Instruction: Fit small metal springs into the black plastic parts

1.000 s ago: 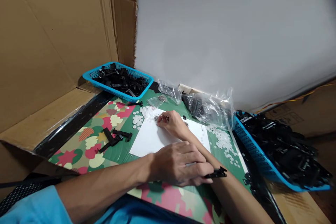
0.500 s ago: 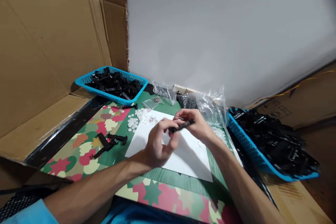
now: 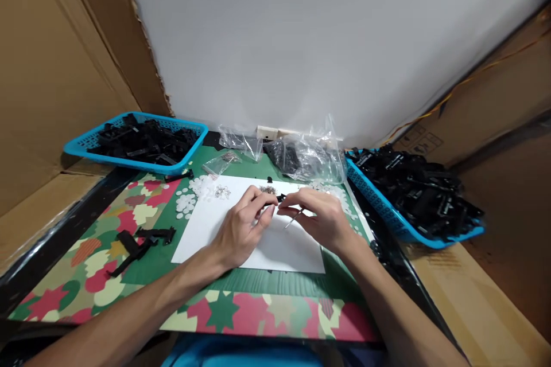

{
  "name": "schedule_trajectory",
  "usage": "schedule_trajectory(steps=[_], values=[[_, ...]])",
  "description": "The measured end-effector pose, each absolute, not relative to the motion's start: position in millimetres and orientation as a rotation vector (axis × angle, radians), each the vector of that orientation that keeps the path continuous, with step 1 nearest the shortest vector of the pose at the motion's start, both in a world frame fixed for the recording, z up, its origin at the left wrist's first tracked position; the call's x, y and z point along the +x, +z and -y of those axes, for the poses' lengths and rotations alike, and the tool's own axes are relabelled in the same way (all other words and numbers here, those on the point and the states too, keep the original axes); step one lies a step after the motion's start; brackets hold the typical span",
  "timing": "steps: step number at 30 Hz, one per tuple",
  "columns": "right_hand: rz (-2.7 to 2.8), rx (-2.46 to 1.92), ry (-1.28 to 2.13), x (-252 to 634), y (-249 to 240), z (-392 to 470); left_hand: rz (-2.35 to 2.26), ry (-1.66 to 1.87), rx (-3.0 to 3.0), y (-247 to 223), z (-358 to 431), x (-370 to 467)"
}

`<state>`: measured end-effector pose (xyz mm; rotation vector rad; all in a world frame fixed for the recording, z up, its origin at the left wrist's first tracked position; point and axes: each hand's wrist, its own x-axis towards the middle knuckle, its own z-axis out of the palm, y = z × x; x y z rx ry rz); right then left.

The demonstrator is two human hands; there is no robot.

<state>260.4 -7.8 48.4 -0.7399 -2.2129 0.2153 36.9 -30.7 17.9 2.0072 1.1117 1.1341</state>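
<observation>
Over the white sheet of paper (image 3: 196, 241), my left hand (image 3: 243, 226) is closed with its fingertips on a small black plastic part (image 3: 281, 198), mostly hidden by the fingers. My right hand (image 3: 322, 215) is closed in a pinch close to the same part. A thin metal tool (image 3: 293, 219) sticks out below its fingers; its working end is hidden. Small metal pieces (image 3: 269, 190) lie in a pile just beyond the hands. To the left, small shiny rings (image 3: 222, 191) lie beside a heap of white plastic discs (image 3: 186, 203).
Blue baskets of black parts stand at the left (image 3: 189, 157) and right (image 3: 374, 192). Several loose black parts (image 3: 140, 243) lie on the patterned mat (image 3: 99, 264). Clear plastic bags (image 3: 318, 157) rest along the wall. Cardboard (image 3: 47, 40) rises at the left.
The view has shifted and turned slightly. My hands have lowered towards the paper with the black part, and the thin metal tool now shows in my right hand.
</observation>
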Motion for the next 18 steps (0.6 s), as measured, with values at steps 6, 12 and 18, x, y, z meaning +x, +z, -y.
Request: schedule_trajectory(steps=[6,12,18], values=[[2.338,-0.789,0.116,263.4,47.6,9.4,-1.056,1.016,2.061,17.1,29.2,35.7],[2.393,-0.719,0.073,262.3,49.3,11.4,-1.039,0.972,2.076,16.9,27.3,34.1],[2.402,-0.738,0.087,262.7,48.6,11.1,-0.995,0.902,2.065,23.5,26.7,30.1]])
